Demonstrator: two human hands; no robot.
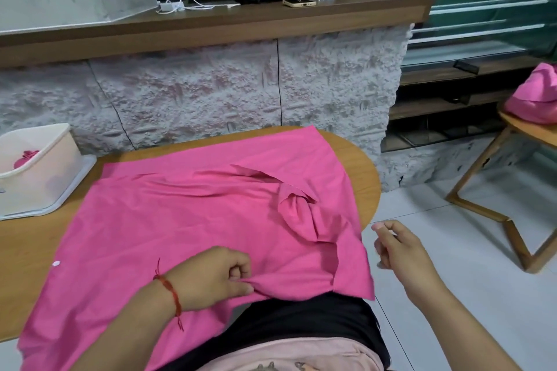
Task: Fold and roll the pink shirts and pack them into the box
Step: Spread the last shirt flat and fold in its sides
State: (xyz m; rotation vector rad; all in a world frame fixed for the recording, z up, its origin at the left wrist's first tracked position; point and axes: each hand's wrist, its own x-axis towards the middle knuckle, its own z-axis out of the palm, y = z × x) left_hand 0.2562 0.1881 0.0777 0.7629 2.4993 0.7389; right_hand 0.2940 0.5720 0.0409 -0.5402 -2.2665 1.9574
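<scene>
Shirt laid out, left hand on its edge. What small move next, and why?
Probably the right hand should reach the bunched fold and smooth it flat: the left hand pinches the near edge of the pink shirt, while the right hovers free.

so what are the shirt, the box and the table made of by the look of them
Shirt: thin, soft cloth, maybe a jersey knit; matte pink, it lies in soft creases and folds.
Box: probably plastic; milky white, smooth walls with a faint sheen, slightly see-through.
Table: wood or a wood-look laminate; warm brown with visible grain and a smooth satin surface.
</scene>
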